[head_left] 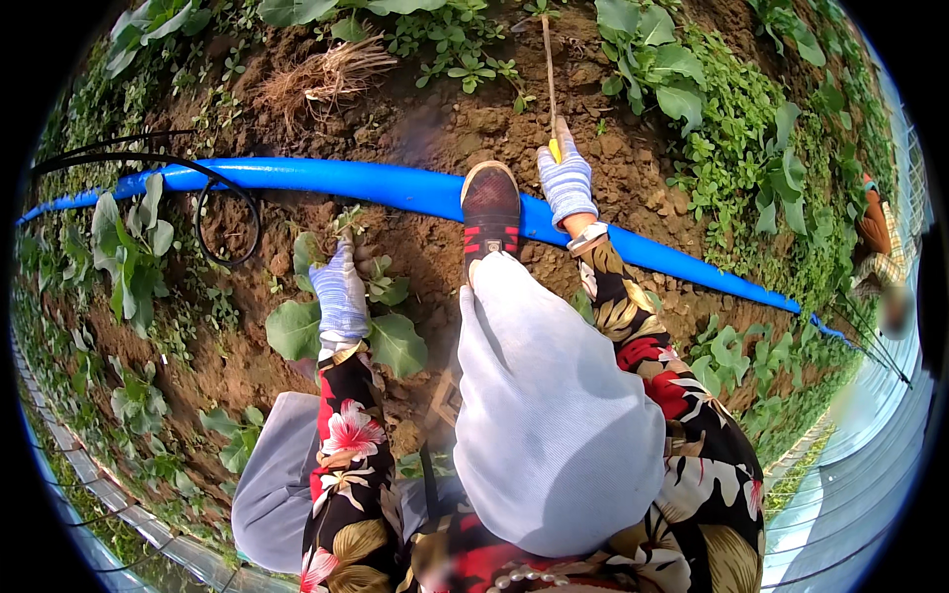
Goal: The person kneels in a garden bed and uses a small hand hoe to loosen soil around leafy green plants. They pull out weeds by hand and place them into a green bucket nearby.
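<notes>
My right hand [568, 178], in a blue-and-white knit glove, grips a hand weeding tool [549, 70] near a yellow section of its handle. The thin shaft points away from me, and its far end meets a small leafy weed [541, 9]. Little of the tool's head can be made out. Nearer to me on the left, my gloved left hand [341, 285] is closed around a small bunch of weeds [347, 220]. Broad leaves of a brassica plant [293, 330] spread beside and below that wrist.
A blue hose [334, 180] crosses the bed, with my shoe [491, 207] against it. A black drip tube [256, 233] loops at left. Pulled, dry-rooted weeds [330, 74] lie beyond. Purslane-like weeds [723, 141] grow thick at right. Another person [882, 244] crouches at far right beside plastic sheeting [852, 445].
</notes>
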### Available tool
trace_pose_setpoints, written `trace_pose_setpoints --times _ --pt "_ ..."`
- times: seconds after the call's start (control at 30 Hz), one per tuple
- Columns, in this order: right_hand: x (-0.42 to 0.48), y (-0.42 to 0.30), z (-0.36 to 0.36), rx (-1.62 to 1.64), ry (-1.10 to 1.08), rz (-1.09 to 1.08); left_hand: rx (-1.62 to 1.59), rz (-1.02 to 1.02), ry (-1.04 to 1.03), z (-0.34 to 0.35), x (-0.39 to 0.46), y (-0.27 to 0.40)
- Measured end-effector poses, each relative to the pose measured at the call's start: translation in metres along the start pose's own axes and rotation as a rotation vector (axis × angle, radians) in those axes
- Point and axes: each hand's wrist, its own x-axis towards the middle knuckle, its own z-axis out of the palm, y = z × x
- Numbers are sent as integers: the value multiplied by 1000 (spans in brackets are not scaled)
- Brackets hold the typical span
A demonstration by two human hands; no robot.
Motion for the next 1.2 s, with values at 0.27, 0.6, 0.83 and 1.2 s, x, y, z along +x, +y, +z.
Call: trace_pose_setpoints --times 0.27,0.6,0.83,1.2 --pt "17 -61 30 -296 -184 -54 -18 198 23 -59 -86 36" --pt "20 -65 39 -540 -342 -96 -239 143 -38 -71 -137 28" --pt "16 -60 19 -566 -449 -98 -253 52 34 -43 -149 36" --pt "3 -47 18 -515 -413 -67 -269 97 21 -60 -147 37"
